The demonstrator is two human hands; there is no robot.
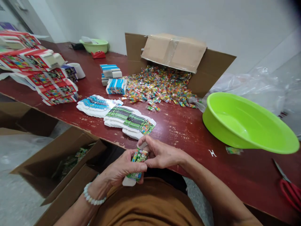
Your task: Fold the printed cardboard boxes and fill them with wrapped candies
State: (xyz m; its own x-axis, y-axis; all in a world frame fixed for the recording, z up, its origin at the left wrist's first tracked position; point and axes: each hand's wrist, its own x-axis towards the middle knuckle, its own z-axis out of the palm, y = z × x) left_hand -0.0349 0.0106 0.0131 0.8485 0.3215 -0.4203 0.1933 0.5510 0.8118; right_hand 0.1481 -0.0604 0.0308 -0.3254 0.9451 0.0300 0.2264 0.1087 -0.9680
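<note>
My left hand grips a small green printed candy box near my lap, its thumb across the front. A white end flap sticks out at the box's lower end. My right hand is closed around the upper end, fingers at the top flap; its fingertips are partly hidden. Just beyond my hands, a fanned row of flat green boxes lies on the dark red table. A row of flat blue boxes adjoins it to the left.
Wrapped candies spill from a tipped carton. A green basin and red-handled scissors are at right. Red box bundles are stacked left. An open carton with green packets stands below the table edge.
</note>
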